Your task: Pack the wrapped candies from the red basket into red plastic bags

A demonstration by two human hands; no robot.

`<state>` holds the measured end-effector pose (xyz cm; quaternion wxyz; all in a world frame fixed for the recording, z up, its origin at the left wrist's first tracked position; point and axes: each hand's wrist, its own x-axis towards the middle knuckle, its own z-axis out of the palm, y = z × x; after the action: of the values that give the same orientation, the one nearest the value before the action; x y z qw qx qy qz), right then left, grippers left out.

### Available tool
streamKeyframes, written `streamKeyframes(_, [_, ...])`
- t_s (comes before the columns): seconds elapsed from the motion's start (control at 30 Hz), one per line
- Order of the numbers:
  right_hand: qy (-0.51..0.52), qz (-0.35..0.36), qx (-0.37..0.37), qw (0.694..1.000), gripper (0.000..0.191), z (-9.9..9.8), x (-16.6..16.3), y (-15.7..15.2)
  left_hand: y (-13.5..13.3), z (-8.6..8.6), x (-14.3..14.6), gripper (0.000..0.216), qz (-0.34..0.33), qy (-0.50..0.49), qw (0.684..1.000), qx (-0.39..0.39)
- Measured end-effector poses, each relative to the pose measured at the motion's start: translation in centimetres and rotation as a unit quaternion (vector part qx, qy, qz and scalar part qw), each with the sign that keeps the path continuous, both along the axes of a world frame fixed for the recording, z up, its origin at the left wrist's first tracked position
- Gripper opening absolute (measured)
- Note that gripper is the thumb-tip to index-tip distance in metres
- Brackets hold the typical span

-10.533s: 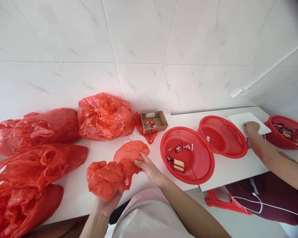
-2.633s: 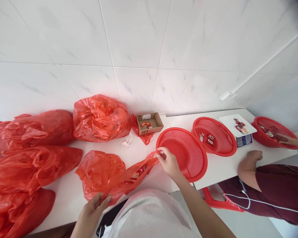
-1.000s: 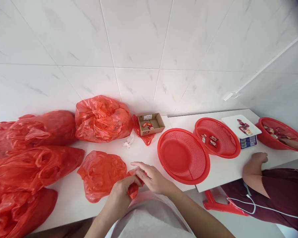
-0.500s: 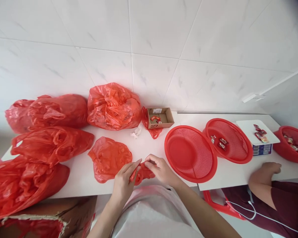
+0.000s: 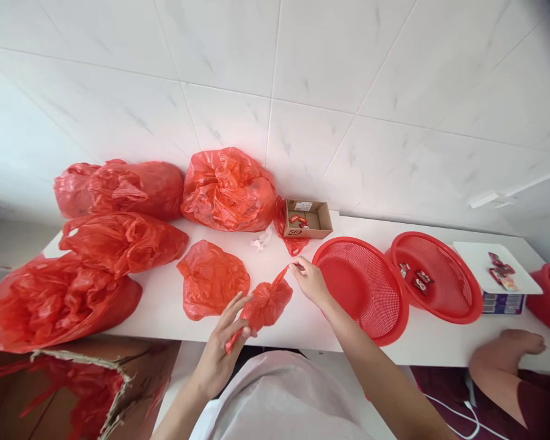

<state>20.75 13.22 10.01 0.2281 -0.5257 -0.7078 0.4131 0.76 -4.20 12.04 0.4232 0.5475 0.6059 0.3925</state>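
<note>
A small red plastic bag [image 5: 268, 304], gathered and knotted at its top, is stretched between my two hands at the table's front edge. My right hand [image 5: 310, 281] pinches one twisted end of it, pulled up and to the right. Around the other end, at the lower left, my left hand [image 5: 224, 345] is closed with thumb and fingers, the upper fingers lying along the bag's side. What the bag contains is hidden. Just left of it, a flatter red plastic bag [image 5: 214, 280] lies on the white table [image 5: 160, 305].
Several full red bags [image 5: 229, 189] line the left and back. A small cardboard box [image 5: 321, 217] holds red packets. Red baskets [image 5: 348, 244] and a white tray [image 5: 474, 260] stand right. A torn carton [image 5: 142, 366] is lower left. Another person's arm [image 5: 499, 366] rests at right.
My hands have drawn apart, pulling the small bag's ends out; its knotted top now shows. My right hand moved up and right. The view has turned left.
</note>
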Motion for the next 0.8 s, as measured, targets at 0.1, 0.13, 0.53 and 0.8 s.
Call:
streamKeyframes(0.1, [0.085, 0.078, -0.029, 0.993, 0.018, 3.5, -0.8, -2.2, 1.6, 0.3, 2.2, 0.041, 0.086, -0.189, 0.977, -0.054])
streamKeyframes(0.13, [0.112, 0.113, -0.038, 0.987, 0.016, 4.6, -1.0, -2.9, 2.1, 0.3, 2.9, 0.042, 0.102, -0.223, 0.967, -0.070])
streamKeyframes(0.53, [0.038, 0.197, -0.027, 0.979, 0.019, 3.3, 0.8, -6.5, 1.8, 0.0, 6.5, 0.040, 0.078, -0.198, 0.971, -0.110])
streamKeyframes(0.8, [0.229, 0.046, -0.232, 0.944, 0.021, 5.1, 2.2, -8.7, 1.8, -0.2, 6.9, 0.038, 0.125, -0.230, 0.961, -0.093])
